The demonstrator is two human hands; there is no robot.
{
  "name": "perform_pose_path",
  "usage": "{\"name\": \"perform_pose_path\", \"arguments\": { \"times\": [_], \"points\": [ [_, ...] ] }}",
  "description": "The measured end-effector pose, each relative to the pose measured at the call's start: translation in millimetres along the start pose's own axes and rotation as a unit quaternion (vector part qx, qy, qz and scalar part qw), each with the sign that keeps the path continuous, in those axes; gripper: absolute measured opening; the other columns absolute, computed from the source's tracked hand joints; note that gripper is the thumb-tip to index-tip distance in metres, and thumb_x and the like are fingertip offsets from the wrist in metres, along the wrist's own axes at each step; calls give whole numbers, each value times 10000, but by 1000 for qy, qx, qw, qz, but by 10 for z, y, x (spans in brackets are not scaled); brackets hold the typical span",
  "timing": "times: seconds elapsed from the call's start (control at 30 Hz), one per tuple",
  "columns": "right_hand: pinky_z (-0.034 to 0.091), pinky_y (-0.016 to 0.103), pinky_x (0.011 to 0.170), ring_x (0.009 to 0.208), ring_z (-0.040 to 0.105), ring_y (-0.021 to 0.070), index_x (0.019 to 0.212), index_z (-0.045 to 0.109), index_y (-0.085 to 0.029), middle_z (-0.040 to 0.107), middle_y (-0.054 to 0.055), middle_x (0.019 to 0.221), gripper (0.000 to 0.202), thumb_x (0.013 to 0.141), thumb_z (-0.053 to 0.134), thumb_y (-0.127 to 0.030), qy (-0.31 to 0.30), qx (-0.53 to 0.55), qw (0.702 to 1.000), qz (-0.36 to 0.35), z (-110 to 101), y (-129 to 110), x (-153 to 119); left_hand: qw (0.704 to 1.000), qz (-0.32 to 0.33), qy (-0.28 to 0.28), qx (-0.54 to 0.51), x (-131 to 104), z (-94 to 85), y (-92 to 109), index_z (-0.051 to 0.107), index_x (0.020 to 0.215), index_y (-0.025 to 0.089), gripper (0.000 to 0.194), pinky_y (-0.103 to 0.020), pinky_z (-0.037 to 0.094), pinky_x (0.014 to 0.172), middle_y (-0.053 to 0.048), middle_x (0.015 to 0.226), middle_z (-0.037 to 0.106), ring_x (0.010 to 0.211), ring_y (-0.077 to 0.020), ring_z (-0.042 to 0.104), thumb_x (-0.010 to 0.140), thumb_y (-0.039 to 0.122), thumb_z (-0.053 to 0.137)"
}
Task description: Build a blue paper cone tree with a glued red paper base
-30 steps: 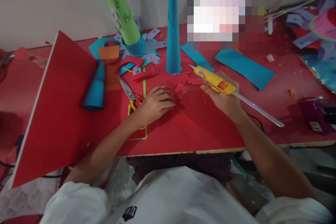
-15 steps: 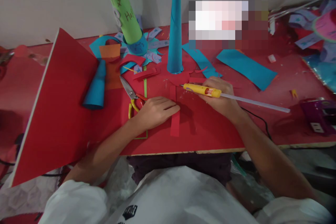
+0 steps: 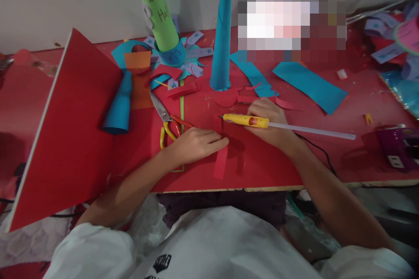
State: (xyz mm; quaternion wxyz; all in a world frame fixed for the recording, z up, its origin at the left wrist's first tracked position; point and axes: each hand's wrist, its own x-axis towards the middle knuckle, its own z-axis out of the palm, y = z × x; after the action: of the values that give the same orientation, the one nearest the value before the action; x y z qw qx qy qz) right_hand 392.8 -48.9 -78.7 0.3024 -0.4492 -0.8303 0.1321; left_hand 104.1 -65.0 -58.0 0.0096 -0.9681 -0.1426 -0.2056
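My right hand [image 3: 270, 117] is closed around a yellow hot glue gun [image 3: 244, 120], with a long clear glue stick [image 3: 314, 130] jutting out of its back end to the right. The nozzle points left, over the far end of a narrow red paper strip [image 3: 221, 163]. My left hand [image 3: 203, 143] is closed on this strip, pinching it between thumb and fingers around its middle. Scissors [image 3: 163, 115] with yellow and red handles lie open just left of my left hand. A tall blue paper cone [image 3: 221, 35] stands on a red paper piece [image 3: 225, 98] behind the nozzle.
A red board [image 3: 65, 130] stands tilted at left beside a smaller blue cone [image 3: 118, 104]. A green paper tube [image 3: 160, 17] rises at the back. Blue paper pieces [image 3: 310, 85] lie at back right, and a purple device [image 3: 396, 146] sits at the right edge.
The glue gun has moved slightly left and towards me, its nozzle now over the strip's far end. My left hand and the strip have shifted a little nearer, and the strip's near end has swung.
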Motion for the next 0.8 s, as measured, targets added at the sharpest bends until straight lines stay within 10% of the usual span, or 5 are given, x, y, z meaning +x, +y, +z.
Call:
{"name": "perform_pose_path", "arguments": {
  "times": [0.8],
  "points": [
    [365,404,669,754,467,246,717,403,-268,527,35,726,329,933,649,-307,-16,-29,999,-11,32,-21,30,1000,4,17,22,6,31,-10,614,1212,132,243,-258,545,626,-49,937,794,777,-158,755,1038,32,478]
  ]
}}
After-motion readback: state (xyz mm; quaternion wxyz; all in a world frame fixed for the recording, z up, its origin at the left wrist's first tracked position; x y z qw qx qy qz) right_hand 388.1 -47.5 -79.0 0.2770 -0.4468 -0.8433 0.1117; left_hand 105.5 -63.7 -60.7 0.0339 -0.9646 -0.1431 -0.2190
